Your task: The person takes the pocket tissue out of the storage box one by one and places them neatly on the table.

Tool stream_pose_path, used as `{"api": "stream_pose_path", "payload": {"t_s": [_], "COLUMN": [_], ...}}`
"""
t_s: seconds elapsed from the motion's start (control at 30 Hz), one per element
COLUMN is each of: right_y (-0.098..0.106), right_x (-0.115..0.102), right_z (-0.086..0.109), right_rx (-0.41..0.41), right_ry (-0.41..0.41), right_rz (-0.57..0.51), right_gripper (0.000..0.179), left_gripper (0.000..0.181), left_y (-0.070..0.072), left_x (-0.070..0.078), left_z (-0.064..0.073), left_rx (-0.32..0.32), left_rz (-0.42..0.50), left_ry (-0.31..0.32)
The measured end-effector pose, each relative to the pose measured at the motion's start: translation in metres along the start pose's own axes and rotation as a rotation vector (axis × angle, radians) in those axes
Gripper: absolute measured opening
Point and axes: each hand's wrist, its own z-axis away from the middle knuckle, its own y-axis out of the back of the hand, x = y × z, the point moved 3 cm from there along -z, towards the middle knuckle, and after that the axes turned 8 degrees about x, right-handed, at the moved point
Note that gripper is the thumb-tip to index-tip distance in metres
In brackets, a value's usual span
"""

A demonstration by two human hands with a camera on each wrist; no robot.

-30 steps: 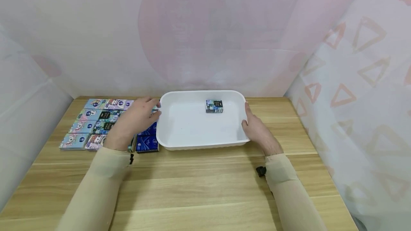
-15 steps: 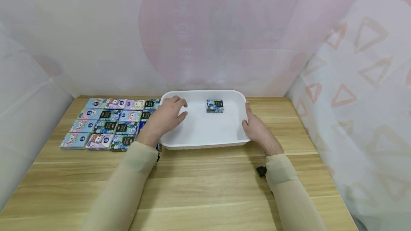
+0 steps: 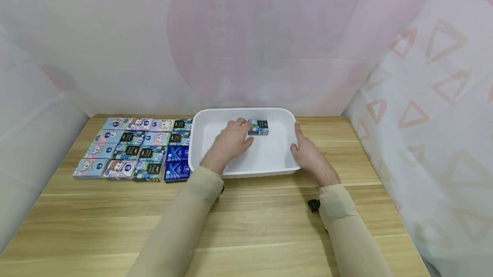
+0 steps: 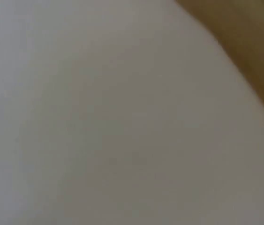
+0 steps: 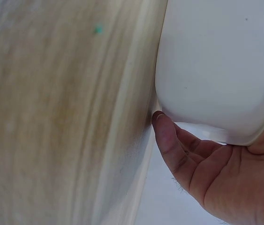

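A white plastic tray sits on the table. Inside it, near the back and right of the middle, lies one dark floral pocket tissue pack. My left hand reaches over the tray, its fingertips at the pack's left end; whether they touch it is unclear. The fingers and thumb are spread and loosely bent. My right hand holds the tray's right side; in the right wrist view its fingers curl against the rim. The left wrist view shows only the blurred white tray and some wood.
Left of the tray, several tissue packs lie in tight rows, light blue, purple and dark floral. Plain blue packs touch or nearly touch the tray's left edge. The wooden table meets cloth-covered walls behind and at both sides.
My left hand has moved right, from above the packs at the tray's left edge to the pack inside the tray. My right hand and the tray have stayed put.
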Motion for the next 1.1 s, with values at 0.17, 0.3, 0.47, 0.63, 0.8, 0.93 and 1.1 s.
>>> {"api": "stream_pose_path", "payload": {"t_s": [0.17, 0.3, 0.47, 0.63, 0.8, 0.93, 1.1], "right_y": [0.000, 0.001, 0.001, 0.003, 0.006, 0.007, 0.006], "right_x": [-0.001, -0.001, 0.000, 0.000, 0.000, -0.001, -0.001], "right_z": [0.000, 0.000, 0.000, 0.002, 0.002, 0.003, 0.003], "right_rx": [-0.003, -0.010, -0.019, -0.022, -0.026, -0.025, -0.022], "right_ry": [0.000, -0.003, -0.005, -0.003, 0.001, 0.011, 0.014], "right_rz": [-0.008, -0.016, -0.015, -0.037, -0.061, -0.049, -0.039], "right_gripper": [0.082, 0.082, 0.082, 0.083, 0.085, 0.085, 0.084], "left_gripper": [0.055, 0.060, 0.065, 0.077, 0.085, 0.078, 0.065], "left_y": [-0.004, -0.011, -0.023, -0.049, -0.085, -0.082, -0.064], "left_x": [0.028, 0.037, 0.043, 0.033, 0.012, 0.014, 0.029], "left_z": [0.001, -0.003, -0.011, -0.028, -0.049, -0.048, -0.039], "left_rx": [-0.016, -0.037, -0.091, -0.172, -0.185, -0.158, -0.117], "left_rz": [-0.001, -0.025, -0.067, -0.028, -0.026, -0.069, -0.122], "left_ry": [0.014, 0.025, 0.035, 0.090, 0.113, 0.095, 0.062]}}
